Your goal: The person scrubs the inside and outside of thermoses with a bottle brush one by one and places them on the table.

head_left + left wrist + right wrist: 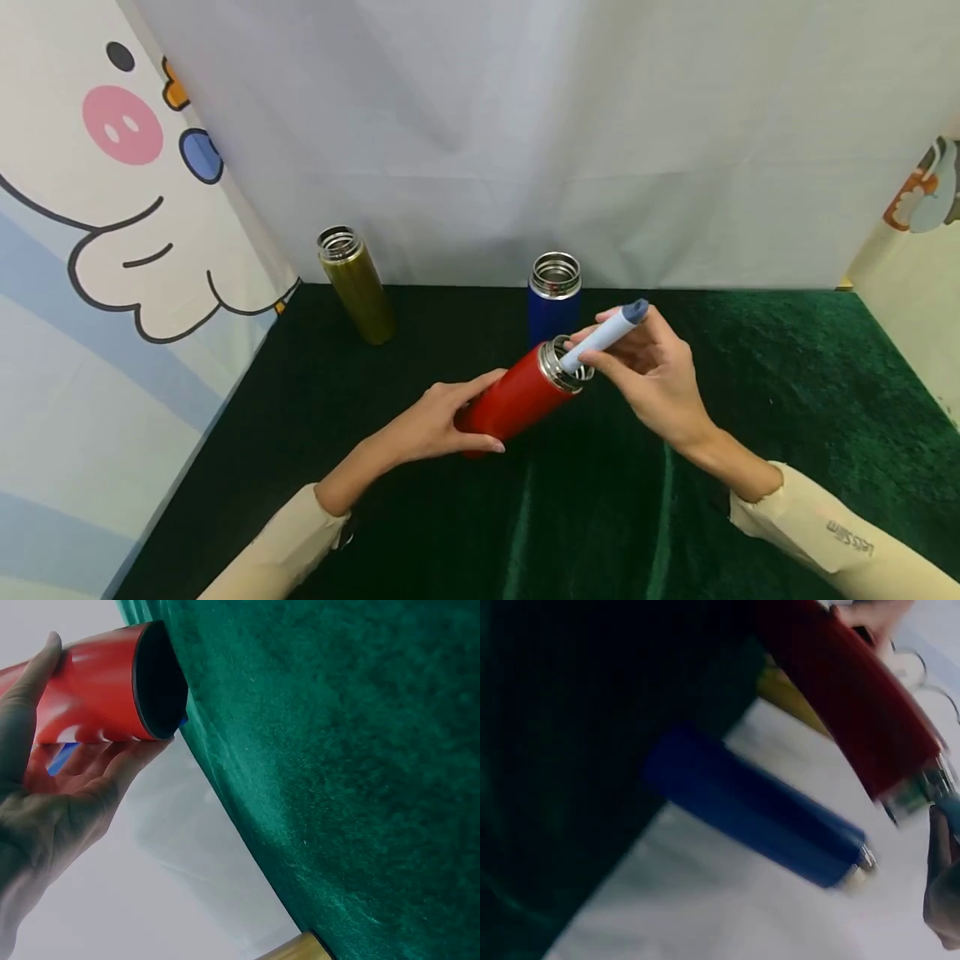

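My left hand (431, 421) grips a red metal bottle (517, 396) around its lower body, tilted with its open steel mouth up to the right. In the left wrist view the bottle's dark base (161, 682) faces the cloth, with thumb and fingers on opposite sides. At the mouth, my right hand (656, 379) pinches a light blue stick (600, 340) with a dark blue end. The stick's lower end is at or inside the bottle's opening; what is on it is hidden. In the right wrist view only some fingers (941, 877) show near the rim.
A blue open-topped bottle (555, 308) stands just behind the red one. Farther left stands an olive-gold open bottle (360, 292). Dark green velvety cloth (787, 400) covers the table, with a pale curtain (465, 125) behind and a cartoon-printed sheet (60, 275) at left.
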The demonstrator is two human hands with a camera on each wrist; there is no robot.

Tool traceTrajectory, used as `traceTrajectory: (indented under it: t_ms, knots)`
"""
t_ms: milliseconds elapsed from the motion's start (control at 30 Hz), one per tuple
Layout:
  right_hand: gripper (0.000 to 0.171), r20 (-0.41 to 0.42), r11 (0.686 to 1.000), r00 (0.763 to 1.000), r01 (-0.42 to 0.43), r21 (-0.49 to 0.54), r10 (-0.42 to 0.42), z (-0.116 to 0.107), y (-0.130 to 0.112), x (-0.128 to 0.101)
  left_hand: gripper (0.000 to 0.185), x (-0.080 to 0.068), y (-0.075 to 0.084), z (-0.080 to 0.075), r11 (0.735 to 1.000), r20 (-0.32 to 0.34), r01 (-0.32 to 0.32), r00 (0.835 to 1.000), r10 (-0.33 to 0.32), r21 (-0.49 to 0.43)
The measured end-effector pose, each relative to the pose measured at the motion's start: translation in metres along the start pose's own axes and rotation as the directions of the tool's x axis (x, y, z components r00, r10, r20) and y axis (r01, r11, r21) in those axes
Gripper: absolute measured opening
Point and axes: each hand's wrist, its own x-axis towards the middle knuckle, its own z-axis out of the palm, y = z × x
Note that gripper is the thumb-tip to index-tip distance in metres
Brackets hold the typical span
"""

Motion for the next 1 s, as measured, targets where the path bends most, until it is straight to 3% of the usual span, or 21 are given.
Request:
traceTrajectory:
  t_ms: [133, 300, 433, 533, 833, 900, 1000]
  knots:
    - [0.039, -0.048, 0.995, 0.996, 0.081, 0.06, -0.078, -0.019, -0.019, 0.022, 0.087, 0.001, -0.001, 0.0, 1.0, 0.002, -0.002, 1.0, 0.002, -0.006]
    - [0.035, -0.176, 0.97, 0.968, 0.202, 0.137, -0.177, -0.045, -0.049, 0.041, 0.088, 0.004, -0.001, 0.0, 1.0, 0.022, 0.0, 1.0, 0.0, -0.001]
    - [0.036, -0.302, 0.96, 0.94, 0.218, 0.178, -0.158, -0.05, -0.056, 0.041, 0.088, 0.006, 0.0, 0.0, 1.0, 0.02, -0.003, 1.0, 0.003, 0.007]
    - [0.037, -0.324, 0.968, 0.938, 0.184, 0.173, -0.12, -0.048, -0.052, 0.036, 0.088, 0.005, -0.001, -0.001, 1.0, 0.012, -0.01, 1.0, 0.01, -0.003]
    - [0.038, -0.201, 0.991, 0.979, -0.004, 0.136, 0.031, -0.04, -0.036, 0.032, 0.09, 0.001, -0.003, -0.002, 0.999, 0.005, -0.015, 1.0, 0.015, -0.03]
    - [0.036, -0.124, 0.995, 0.991, -0.044, 0.086, 0.054, -0.034, -0.03, 0.029, 0.089, 0.001, -0.002, -0.001, 1.0, 0.007, -0.016, 1.0, 0.016, -0.027]
    - [0.032, 0.091, 0.997, 0.993, -0.072, 0.005, 0.071, -0.023, -0.019, 0.02, 0.089, 0.002, -0.001, -0.001, 1.0, 0.01, -0.006, 1.0, 0.006, -0.029]
